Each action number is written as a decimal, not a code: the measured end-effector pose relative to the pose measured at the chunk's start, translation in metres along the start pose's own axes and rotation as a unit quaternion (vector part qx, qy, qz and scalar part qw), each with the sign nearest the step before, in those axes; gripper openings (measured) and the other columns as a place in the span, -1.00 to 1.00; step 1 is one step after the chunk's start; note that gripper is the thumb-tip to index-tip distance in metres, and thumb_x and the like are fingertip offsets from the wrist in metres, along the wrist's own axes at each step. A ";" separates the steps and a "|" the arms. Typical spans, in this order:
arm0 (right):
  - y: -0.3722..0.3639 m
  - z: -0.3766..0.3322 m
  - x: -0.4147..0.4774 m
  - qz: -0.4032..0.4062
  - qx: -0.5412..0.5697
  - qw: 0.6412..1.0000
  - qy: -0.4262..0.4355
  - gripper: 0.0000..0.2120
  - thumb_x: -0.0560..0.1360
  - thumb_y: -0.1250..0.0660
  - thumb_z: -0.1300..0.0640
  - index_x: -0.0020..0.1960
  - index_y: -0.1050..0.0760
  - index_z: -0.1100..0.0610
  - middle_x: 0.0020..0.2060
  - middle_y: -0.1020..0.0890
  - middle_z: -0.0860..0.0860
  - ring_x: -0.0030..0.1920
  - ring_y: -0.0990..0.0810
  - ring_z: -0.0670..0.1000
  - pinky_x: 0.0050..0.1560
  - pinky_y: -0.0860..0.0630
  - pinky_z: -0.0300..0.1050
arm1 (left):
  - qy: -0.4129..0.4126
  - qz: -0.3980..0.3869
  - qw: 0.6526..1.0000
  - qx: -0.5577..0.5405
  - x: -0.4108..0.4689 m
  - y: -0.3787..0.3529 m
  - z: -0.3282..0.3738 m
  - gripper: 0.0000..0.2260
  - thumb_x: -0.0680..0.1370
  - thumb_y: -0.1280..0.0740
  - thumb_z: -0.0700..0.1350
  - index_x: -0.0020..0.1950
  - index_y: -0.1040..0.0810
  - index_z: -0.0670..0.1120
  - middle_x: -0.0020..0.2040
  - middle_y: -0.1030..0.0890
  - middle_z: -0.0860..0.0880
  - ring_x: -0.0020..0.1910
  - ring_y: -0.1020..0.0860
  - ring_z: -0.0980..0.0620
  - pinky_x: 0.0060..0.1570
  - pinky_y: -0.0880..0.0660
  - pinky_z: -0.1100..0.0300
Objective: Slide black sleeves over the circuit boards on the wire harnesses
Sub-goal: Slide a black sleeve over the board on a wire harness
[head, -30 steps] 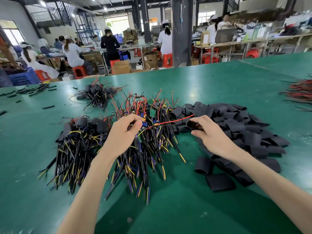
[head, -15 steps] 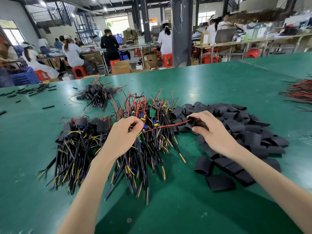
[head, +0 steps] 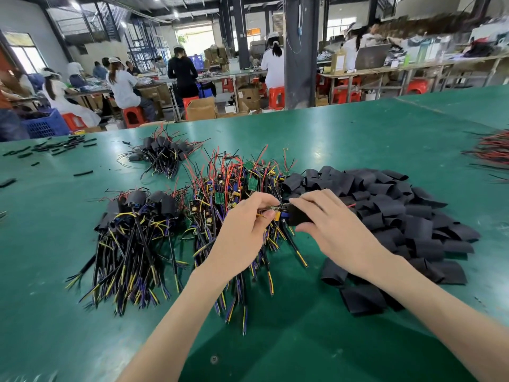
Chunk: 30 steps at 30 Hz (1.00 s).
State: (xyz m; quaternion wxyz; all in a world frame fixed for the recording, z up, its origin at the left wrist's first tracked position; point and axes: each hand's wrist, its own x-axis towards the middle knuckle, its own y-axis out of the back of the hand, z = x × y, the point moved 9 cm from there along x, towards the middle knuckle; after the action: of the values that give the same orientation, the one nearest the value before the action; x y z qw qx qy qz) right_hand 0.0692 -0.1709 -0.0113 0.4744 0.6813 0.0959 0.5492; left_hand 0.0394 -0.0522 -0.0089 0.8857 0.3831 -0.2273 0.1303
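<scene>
The person is holding one harness by its board [head: 276, 213], just above the near right edge of the bare harnesses [head: 231, 183] that are lying mid-bench. The left hand [head: 242, 235] is pinching the board, its fingers [head: 264, 201] curled tight on it, and the wires are trailing off toward the near side. This grip is probably steadying the board so it can be fed in.

The right hand [head: 338, 232] is gripping a black sleeve [head: 298, 217], with its fingers [head: 311, 201] curled over the top and the open end facing left at the board. Board and sleeve are meeting, but the fingers are hiding the joint, so how far the board is in cannot be told.

The sleeve pile [head: 399, 213] is lying on the right, close to the hand that is picking from it. Sleeved harnesses [head: 137, 210] are piling up on the left, with a smaller lot [head: 162, 150] farther back. Work on the green bench [head: 330, 139] seems to be flowing right to left, which is keeping done and undone pieces apart.

No brand, label or writing is showing clearly enough to read. The boards are too small, and the cartons [head: 201, 108] beyond the bench are too blurred.
</scene>
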 end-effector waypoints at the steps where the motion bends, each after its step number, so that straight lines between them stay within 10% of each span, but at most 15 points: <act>1: 0.002 -0.001 0.000 0.002 0.020 1.000 -0.003 -0.57 0.35 -0.51 0.20 0.15 -0.52 0.32 -0.03 -0.57 0.18 -0.06 -0.55 0.23 -0.06 -0.56 0.10 | 0.004 0.008 1.000 -0.008 0.000 0.000 0.000 -0.85 0.59 -0.25 -0.27 0.12 -0.52 -0.13 -0.10 -0.55 0.18 -0.12 -0.49 0.36 -0.05 -0.33 0.52; 17: 0.000 0.011 -0.004 0.021 0.186 0.981 -0.054 -0.64 0.38 -0.47 0.13 0.13 -0.57 0.25 -0.02 -0.57 0.09 -0.01 -0.42 -0.09 0.11 -0.24 -0.45 | 0.046 0.031 0.994 -0.097 -0.002 -0.001 -0.003 -0.92 0.55 -0.32 -0.25 -0.02 -0.50 -0.09 -0.19 -0.60 0.11 -0.26 -0.51 0.14 -0.20 -0.38 0.43; 30: -0.002 0.008 -0.005 0.042 0.175 0.982 -0.050 -0.65 0.37 -0.50 0.18 0.12 -0.56 0.23 -0.02 -0.57 0.07 0.02 -0.45 -0.03 0.11 -0.33 -0.30 | 0.038 0.068 0.994 -0.074 -0.004 0.000 -0.002 -0.88 0.50 -0.34 -0.35 -0.08 -0.59 -0.15 -0.21 -0.60 0.08 -0.19 -0.53 0.27 -0.13 -0.40 0.45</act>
State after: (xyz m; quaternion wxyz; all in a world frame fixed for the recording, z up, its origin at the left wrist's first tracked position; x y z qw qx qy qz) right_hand 0.0749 -0.1778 -0.0157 0.3284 0.7839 0.1384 0.5083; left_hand 0.0364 -0.0508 -0.0127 0.9086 0.2953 -0.2279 0.1880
